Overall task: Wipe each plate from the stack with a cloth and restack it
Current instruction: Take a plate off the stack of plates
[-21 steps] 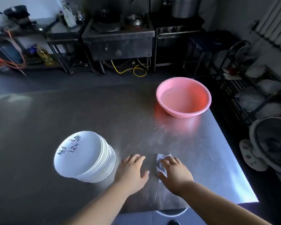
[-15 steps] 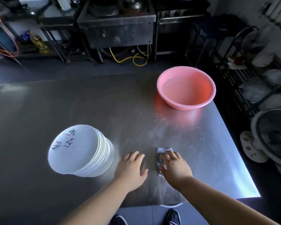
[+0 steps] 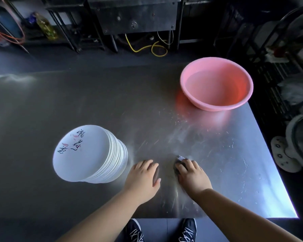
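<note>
Brushed-steel surface (image 3: 94,102), scratched and glossy toward the right edge. Stack of white plates (image 3: 89,154) at near left; pink basin (image 3: 217,84) at far right corner. Left hand (image 3: 143,175) flat, fingers relaxed, beside the stack. Right hand (image 3: 191,173) curled over a crumpled cloth (image 3: 179,158), pressing it down. Beyond: dark floor, stove stand (image 3: 135,16), yellow hose (image 3: 147,48), oil bottle (image 3: 46,27); fan (image 3: 297,145) at right.
</note>
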Demonstrator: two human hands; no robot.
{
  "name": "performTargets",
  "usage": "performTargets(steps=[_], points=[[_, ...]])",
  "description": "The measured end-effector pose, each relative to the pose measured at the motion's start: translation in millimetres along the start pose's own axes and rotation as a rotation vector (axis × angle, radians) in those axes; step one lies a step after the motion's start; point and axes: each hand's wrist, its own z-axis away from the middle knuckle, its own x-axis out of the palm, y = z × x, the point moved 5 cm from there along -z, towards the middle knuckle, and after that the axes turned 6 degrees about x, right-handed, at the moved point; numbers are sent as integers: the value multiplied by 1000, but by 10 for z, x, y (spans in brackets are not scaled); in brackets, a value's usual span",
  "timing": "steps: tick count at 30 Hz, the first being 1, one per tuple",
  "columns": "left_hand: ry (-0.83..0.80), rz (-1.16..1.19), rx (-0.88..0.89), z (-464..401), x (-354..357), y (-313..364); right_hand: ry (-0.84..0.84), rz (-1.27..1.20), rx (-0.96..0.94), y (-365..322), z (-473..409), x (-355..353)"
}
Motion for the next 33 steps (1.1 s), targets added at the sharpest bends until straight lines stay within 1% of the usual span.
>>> performTargets(steps=[2, 4, 7, 14, 17, 21, 25, 29, 33], points=[[41, 13, 16, 50, -65, 2, -15, -48, 28, -29, -13, -139], [95, 44, 39, 127, -190, 25, 11, -108, 40, -104, 8, -388], [229, 68, 70, 280, -479, 51, 21, -209, 56, -299, 52, -784], [529, 102, 67, 739, -1226, -118, 121, -398, -24, -892, -1, -1479], [607, 108, 31, 942, -1452, -352, 155, -425, -74, -1222, -55, -1635], [636, 132, -80, 1218, -1560, -870, 167, -459, -123, -1691, -131, -1680], [621, 160, -194, 1461, -1548, -1390, 117, -486, -148, -2097, -212, -1571], [577, 180, -343, 1605, -1520, -1846, 72, -497, -103, -2385, -275, -1396], [491, 187, -452, 1610, -1488, -2163, 88, -460, -30, -2563, -289, -1242]])
